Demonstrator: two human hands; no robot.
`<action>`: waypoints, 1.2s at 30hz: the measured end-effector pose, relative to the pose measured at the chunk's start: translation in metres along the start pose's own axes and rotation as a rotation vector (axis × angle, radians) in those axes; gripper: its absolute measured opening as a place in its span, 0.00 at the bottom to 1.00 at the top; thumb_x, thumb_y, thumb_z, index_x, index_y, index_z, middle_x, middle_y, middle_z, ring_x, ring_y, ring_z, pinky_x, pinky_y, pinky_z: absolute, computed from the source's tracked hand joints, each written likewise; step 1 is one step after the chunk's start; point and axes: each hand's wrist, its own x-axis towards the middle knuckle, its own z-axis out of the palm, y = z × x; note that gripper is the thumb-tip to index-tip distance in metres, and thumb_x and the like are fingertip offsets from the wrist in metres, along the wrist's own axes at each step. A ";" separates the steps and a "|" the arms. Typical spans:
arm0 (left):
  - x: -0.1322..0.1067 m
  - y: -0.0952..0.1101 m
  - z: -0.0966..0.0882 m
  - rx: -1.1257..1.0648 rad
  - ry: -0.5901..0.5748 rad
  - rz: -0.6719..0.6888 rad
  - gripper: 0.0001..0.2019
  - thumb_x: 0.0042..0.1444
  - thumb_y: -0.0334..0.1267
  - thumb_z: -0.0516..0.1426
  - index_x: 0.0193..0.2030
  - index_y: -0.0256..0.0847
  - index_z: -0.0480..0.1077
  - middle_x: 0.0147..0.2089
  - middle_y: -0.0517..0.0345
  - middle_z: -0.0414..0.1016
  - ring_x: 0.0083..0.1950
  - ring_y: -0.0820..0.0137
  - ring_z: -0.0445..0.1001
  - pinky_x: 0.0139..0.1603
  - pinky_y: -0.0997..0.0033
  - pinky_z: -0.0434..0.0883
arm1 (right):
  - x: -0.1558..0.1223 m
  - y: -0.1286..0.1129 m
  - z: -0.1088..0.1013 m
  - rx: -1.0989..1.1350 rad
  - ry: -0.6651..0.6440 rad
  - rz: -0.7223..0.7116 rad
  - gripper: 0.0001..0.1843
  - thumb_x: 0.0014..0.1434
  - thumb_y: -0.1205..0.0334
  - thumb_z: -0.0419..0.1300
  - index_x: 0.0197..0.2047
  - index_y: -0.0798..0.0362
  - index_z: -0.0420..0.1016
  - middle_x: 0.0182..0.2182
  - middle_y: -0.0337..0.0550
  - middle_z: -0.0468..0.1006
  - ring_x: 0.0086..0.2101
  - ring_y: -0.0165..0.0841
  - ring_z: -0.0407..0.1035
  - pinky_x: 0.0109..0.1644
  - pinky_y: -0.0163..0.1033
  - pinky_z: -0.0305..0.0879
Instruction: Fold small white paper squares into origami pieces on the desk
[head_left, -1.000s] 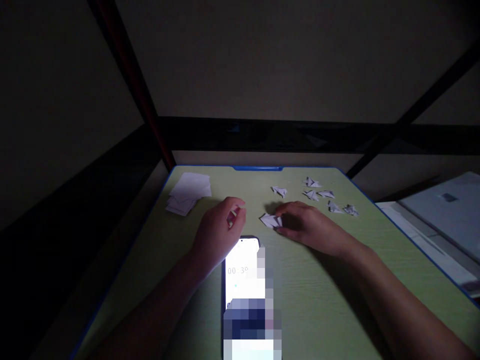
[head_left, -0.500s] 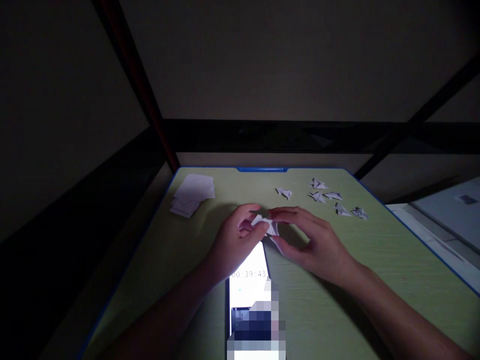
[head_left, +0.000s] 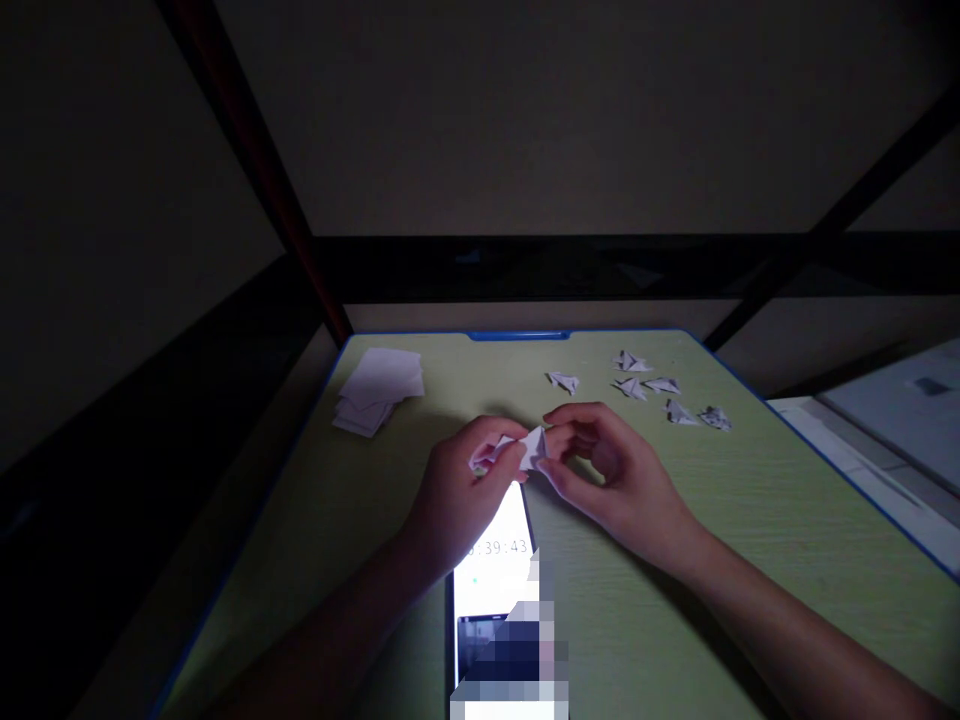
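Observation:
Above the top end of a lit phone (head_left: 491,580), a small piece of folded white paper (head_left: 534,448) is held between my two hands. My left hand (head_left: 454,490) pinches its left part, thumb on the near side and fingers curled behind. At the right edge of the paper is my right hand (head_left: 630,480), its thumb and fingertips against it and the index finger arched above. The far side of the paper is hidden by the fingers.
The green table (head_left: 360,560) has a blue rim. A stack of white paper sheets (head_left: 382,378) lies at the far left. One folded paper piece (head_left: 564,383) sits beyond my hands, with several more folded pieces (head_left: 630,388) farther right. A pale flat object (head_left: 900,410) stands beyond the right edge.
The folded paper has turned in my fingers and shows a pointed, raised shape at its right. My right fingers have curled in closer. The view has shifted slightly.

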 end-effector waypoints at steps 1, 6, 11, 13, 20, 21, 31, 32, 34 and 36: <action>0.000 0.001 -0.001 0.047 0.009 0.019 0.05 0.56 0.31 0.53 0.39 0.39 0.69 0.32 0.58 0.75 0.31 0.73 0.75 0.32 0.73 0.74 | 0.000 0.000 0.000 0.036 0.014 0.009 0.15 0.52 0.69 0.61 0.43 0.52 0.63 0.30 0.40 0.71 0.32 0.31 0.69 0.37 0.40 0.67; 0.000 0.005 -0.007 0.374 0.017 0.250 0.10 0.52 0.31 0.58 0.43 0.40 0.69 0.41 0.55 0.73 0.40 0.70 0.72 0.39 0.70 0.71 | 0.002 0.002 -0.002 0.164 0.053 0.067 0.11 0.51 0.68 0.62 0.36 0.51 0.64 0.29 0.38 0.72 0.29 0.28 0.68 0.32 0.36 0.66; -0.001 0.006 -0.009 0.452 -0.009 0.304 0.14 0.53 0.35 0.59 0.47 0.40 0.68 0.43 0.54 0.73 0.41 0.69 0.72 0.41 0.69 0.71 | 0.002 0.000 -0.003 0.165 0.061 0.086 0.07 0.51 0.67 0.62 0.31 0.53 0.66 0.24 0.36 0.71 0.25 0.26 0.66 0.28 0.33 0.62; -0.001 0.006 -0.009 0.467 -0.025 0.304 0.14 0.55 0.36 0.58 0.48 0.40 0.67 0.44 0.53 0.74 0.42 0.68 0.73 0.42 0.68 0.71 | 0.002 0.000 -0.002 0.162 0.076 0.079 0.06 0.52 0.67 0.62 0.31 0.53 0.67 0.24 0.36 0.71 0.25 0.25 0.65 0.27 0.33 0.61; -0.001 0.008 -0.009 0.504 -0.071 0.320 0.14 0.58 0.38 0.55 0.50 0.38 0.66 0.46 0.51 0.74 0.44 0.68 0.72 0.44 0.66 0.71 | -0.001 -0.001 0.000 0.206 0.120 0.094 0.06 0.52 0.67 0.61 0.31 0.53 0.66 0.23 0.36 0.71 0.24 0.26 0.65 0.27 0.33 0.59; -0.001 0.008 -0.009 0.502 -0.075 0.324 0.14 0.58 0.37 0.55 0.50 0.38 0.66 0.46 0.51 0.73 0.44 0.68 0.72 0.44 0.65 0.71 | -0.001 -0.001 0.000 0.206 0.124 0.102 0.06 0.52 0.67 0.61 0.31 0.53 0.66 0.23 0.36 0.71 0.24 0.26 0.65 0.27 0.34 0.60; -0.001 0.006 -0.009 0.499 -0.025 0.434 0.15 0.56 0.34 0.56 0.51 0.37 0.65 0.47 0.51 0.73 0.45 0.69 0.72 0.44 0.67 0.72 | 0.000 -0.007 0.000 0.382 0.111 0.165 0.06 0.51 0.69 0.61 0.32 0.53 0.66 0.21 0.36 0.74 0.23 0.26 0.68 0.27 0.32 0.62; -0.001 0.006 -0.009 0.494 -0.032 0.430 0.15 0.56 0.34 0.56 0.51 0.37 0.65 0.47 0.51 0.72 0.45 0.69 0.72 0.44 0.68 0.72 | 0.000 -0.007 0.000 0.394 0.104 0.172 0.07 0.51 0.69 0.61 0.32 0.53 0.66 0.21 0.36 0.75 0.23 0.26 0.69 0.28 0.32 0.62; -0.001 0.005 -0.010 0.493 -0.029 0.437 0.16 0.56 0.34 0.56 0.52 0.37 0.65 0.48 0.50 0.71 0.47 0.69 0.71 0.46 0.68 0.72 | 0.000 -0.007 -0.001 0.400 0.105 0.176 0.07 0.51 0.70 0.61 0.33 0.52 0.66 0.21 0.35 0.75 0.23 0.26 0.69 0.28 0.32 0.62; 0.000 0.005 -0.010 0.504 -0.018 0.453 0.16 0.56 0.33 0.57 0.52 0.37 0.65 0.49 0.50 0.71 0.48 0.69 0.70 0.48 0.66 0.71 | 0.000 -0.008 -0.001 0.387 0.114 0.170 0.07 0.51 0.70 0.61 0.33 0.52 0.66 0.21 0.35 0.74 0.23 0.25 0.68 0.28 0.31 0.62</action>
